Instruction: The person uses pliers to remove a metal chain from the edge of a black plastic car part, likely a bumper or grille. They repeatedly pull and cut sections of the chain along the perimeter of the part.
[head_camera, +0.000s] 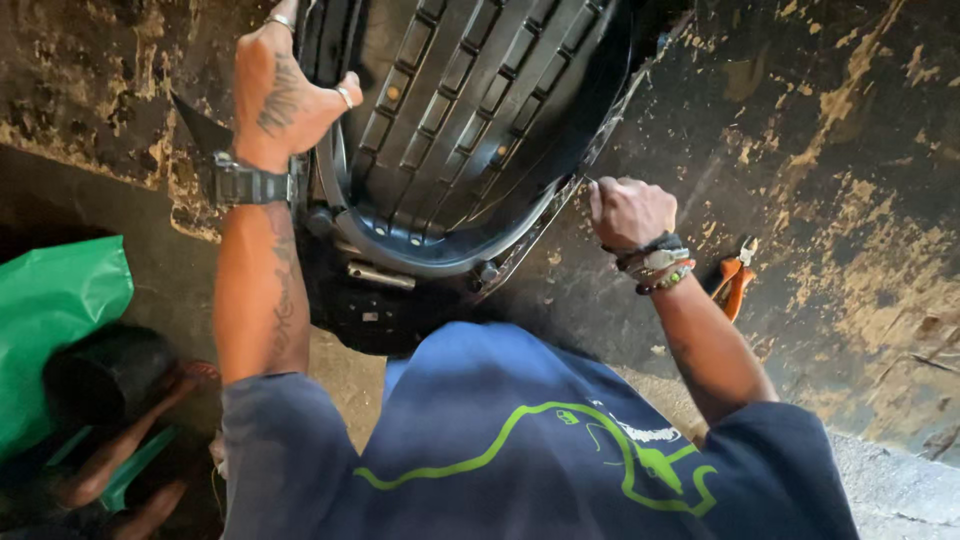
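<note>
A large dark plastic panel (470, 110) with ribbed slots lies on the stained floor in front of me. My left hand (285, 85), with rings and a wristwatch, presses on the panel's left rim, fingers partly hidden behind it. My right hand (628, 210), wearing several bracelets, is closed in a fist at the panel's right edge, gripping a thin tool (590, 183) whose tip meets the rim. A metal bolt or sleeve (380, 275) shows at the panel's near end.
Orange-handled pliers (735, 278) lie on the floor just right of my right wrist. A green plastic bag (55, 310) sits at the left. A foot in a sandal (130, 440) shows at lower left. The floor (840, 150) is dark and blotched.
</note>
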